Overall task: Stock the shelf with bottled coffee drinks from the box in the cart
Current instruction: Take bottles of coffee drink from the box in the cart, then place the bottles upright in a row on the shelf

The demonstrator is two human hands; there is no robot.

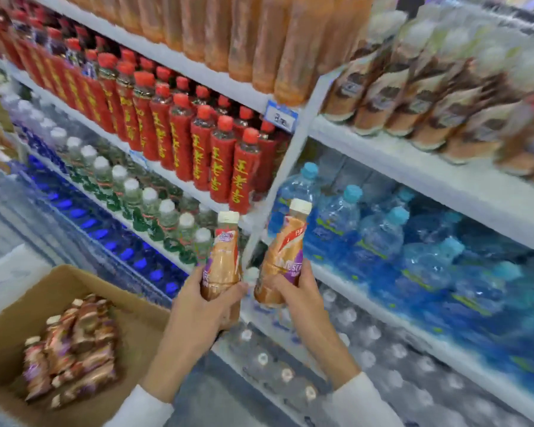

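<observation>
A person's left hand had a closed grip round the base of one coffee bottle, the right hand round a second bottle, caps up, likely ready for shelving. More bottles lay in the cardboard box. Matching drinks crowded the upper shelf; a white shelf post and water bottles stood behind the hands.

Background as I view it: tiered white shelving, divided by a slanting white upright post; grey floor beneath; bright, even lighting.
</observation>
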